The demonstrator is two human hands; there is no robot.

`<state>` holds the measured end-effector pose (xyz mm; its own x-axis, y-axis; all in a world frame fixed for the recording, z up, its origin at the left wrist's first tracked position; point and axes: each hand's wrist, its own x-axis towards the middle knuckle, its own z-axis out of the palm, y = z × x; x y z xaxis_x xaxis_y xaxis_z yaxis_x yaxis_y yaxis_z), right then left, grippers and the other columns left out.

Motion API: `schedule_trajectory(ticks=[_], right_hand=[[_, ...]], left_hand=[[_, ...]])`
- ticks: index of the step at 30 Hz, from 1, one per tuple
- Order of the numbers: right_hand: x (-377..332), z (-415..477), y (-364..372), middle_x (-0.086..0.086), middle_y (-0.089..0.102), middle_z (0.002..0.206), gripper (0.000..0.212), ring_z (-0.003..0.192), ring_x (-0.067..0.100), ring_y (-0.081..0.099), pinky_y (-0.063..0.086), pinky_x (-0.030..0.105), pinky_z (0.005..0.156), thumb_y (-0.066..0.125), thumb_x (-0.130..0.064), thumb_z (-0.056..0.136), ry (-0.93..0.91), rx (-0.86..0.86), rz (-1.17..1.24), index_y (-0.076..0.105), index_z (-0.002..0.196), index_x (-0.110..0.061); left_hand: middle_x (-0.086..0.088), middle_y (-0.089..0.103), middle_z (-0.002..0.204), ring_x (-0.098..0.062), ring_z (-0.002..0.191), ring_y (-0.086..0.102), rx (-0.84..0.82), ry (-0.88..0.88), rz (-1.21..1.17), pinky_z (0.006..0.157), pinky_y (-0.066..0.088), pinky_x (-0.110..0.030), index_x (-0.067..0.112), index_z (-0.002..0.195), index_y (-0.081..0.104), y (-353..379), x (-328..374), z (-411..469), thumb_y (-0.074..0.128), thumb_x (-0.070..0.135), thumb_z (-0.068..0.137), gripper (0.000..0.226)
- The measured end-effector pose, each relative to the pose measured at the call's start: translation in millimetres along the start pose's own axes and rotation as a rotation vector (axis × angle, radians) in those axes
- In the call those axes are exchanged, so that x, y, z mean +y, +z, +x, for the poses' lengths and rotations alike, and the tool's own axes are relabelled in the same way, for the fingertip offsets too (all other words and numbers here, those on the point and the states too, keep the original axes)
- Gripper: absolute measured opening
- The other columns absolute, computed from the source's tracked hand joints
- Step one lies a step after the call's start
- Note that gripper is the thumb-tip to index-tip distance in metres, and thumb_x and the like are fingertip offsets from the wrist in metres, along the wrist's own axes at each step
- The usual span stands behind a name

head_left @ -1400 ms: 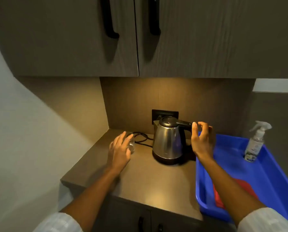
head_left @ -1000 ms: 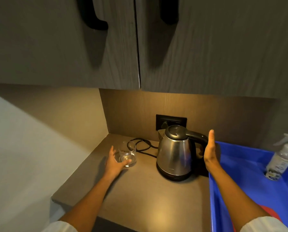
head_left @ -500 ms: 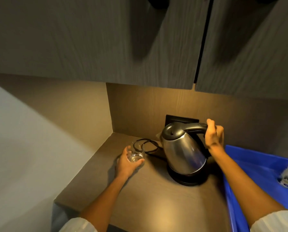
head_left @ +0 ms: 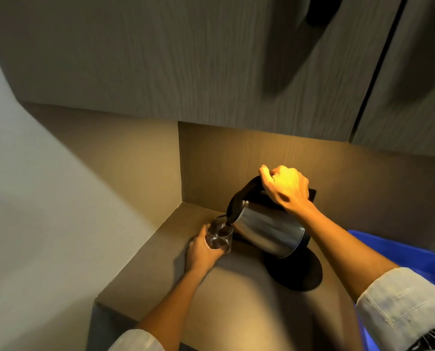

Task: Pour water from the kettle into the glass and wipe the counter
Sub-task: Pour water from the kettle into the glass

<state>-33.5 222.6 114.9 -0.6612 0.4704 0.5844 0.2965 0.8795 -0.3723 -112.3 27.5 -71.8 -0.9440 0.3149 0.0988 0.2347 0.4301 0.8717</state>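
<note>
A steel kettle [head_left: 267, 229] with a black lid and handle is lifted off its round black base [head_left: 296, 271] and tipped steeply to the left. My right hand [head_left: 286, 187] grips its handle from above. The spout hangs right over the rim of a short clear glass [head_left: 219, 239]. My left hand [head_left: 202, 249] holds that glass from the left, at or just above the brown counter [head_left: 236, 300]. Whether water is flowing is hard to see.
A blue tray [head_left: 398, 252] lies at the right edge of the counter. Wall cabinets [head_left: 211, 59] with black handles hang low overhead. A wall closes the counter's left side, and its front edge runs bottom left.
My right hand has lifted the kettle off its base and tipped it further left, bringing the spout over the glass. My left hand still holds the glass. The camera has swung left.
</note>
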Motion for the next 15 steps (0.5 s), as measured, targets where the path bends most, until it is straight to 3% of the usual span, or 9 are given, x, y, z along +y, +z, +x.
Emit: schedule_trajectory(ticks=[7, 15], right_hand=[[-13, 10, -5, -0.003, 0.046, 0.042, 0.059, 0.042, 0.015, 0.049, 0.032, 0.023, 0.05, 0.035, -0.056, 0.09, -0.085, -0.033, -0.141, 0.045, 0.048, -0.016], [-13, 12, -2, -0.005, 0.048, 0.044, 0.06, 0.044, 0.01, 0.049, 0.032, 0.02, 0.048, 0.035, -0.054, 0.094, -0.133, -0.01, -0.2, 0.051, 0.047, -0.019]], left_hand=[[0.002, 0.072, 0.109, -0.022, 0.101, 0.065, 0.017, 0.027, 0.005, 0.084, 0.055, -0.036, 0.039, 0.125, 0.054, -1, 0, -1, 0.079, 0.058, 0.051, 0.081], [0.001, 0.071, 0.111, -0.023, 0.103, 0.065, 0.0, 0.039, -0.015, 0.084, 0.055, -0.035, 0.038, 0.128, 0.054, 0, 1, -2, 0.075, 0.064, 0.051, 0.084]])
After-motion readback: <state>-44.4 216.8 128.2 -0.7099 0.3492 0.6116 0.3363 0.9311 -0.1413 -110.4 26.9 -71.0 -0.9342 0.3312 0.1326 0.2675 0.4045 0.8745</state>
